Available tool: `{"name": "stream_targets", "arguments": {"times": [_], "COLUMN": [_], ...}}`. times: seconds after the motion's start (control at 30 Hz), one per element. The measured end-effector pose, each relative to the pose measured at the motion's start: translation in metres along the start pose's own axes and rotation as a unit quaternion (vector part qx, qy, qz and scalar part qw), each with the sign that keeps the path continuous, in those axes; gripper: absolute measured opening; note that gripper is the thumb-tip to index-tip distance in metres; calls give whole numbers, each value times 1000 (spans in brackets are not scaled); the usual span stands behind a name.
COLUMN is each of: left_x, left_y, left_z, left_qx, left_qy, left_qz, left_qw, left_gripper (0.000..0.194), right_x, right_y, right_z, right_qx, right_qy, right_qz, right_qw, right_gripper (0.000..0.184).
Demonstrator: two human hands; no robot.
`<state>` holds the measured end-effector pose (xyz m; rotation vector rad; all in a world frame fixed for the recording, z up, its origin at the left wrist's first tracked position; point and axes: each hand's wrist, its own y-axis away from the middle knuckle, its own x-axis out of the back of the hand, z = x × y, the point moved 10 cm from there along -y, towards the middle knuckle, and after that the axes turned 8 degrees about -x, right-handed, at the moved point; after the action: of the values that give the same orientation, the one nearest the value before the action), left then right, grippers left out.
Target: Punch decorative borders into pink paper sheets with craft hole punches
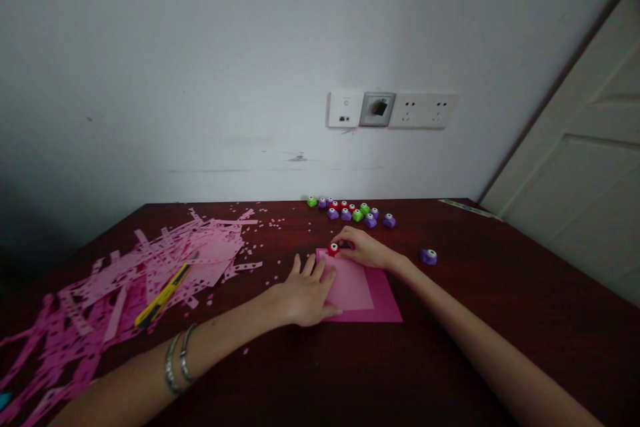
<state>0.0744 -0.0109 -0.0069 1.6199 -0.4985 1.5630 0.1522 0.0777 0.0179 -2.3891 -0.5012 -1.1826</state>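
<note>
My left hand (306, 293) lies flat with fingers spread on the left edge of a light pink sheet (353, 285), which rests on a darker pink sheet (386, 303). My right hand (364, 248) is curled around a small red paper punch (333, 249) sitting at the far left corner of the pink sheets. Two silver bangles (179, 360) circle my left wrist.
A dark wooden table (500, 293) stands against a white wall. Several small punches, green, purple and red (350, 211), cluster at the back; one purple punch (429, 256) sits alone right. A heap of pink paper strips (125, 287) and a yellow utility knife (163, 295) lie left.
</note>
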Motion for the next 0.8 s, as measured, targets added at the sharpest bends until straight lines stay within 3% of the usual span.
{"name": "stream_targets", "arguments": {"times": [0.17, 0.3, 0.37, 0.47, 0.6, 0.7, 0.8], "left_x": [2, 31, 52, 71, 55, 37, 30], "left_y": [1, 4, 3, -6, -35, -52, -58], "left_z": [2, 6, -5, -38, -71, -79, -79], "left_qx": [-4, -29, -15, 29, 41, 43, 51], "left_qy": [-8, -9, 10, 83, 231, 313, 347], "left_qz": [2, 62, 115, 177, 126, 63, 34], "left_qw": [1000, 998, 993, 980, 964, 947, 936], "left_gripper": [77, 69, 52, 36, 34, 39, 40], "right_x": [3, 20, 25, 23, -3, -22, -28], "right_y": [1, 1, 1, 3, 9, 14, 16], "right_z": [-2, 0, 6, 17, 24, 22, 25], "right_qx": [-7, -50, -93, -171, -261, -299, -326], "right_qy": [-4, -41, -79, -135, -220, -245, -214], "right_qz": [0, 12, -5, -36, -127, -186, -195], "right_qw": [1000, 998, 992, 975, 932, 903, 900], "right_gripper": [26, 29, 23, 25, 31, 35, 41]}}
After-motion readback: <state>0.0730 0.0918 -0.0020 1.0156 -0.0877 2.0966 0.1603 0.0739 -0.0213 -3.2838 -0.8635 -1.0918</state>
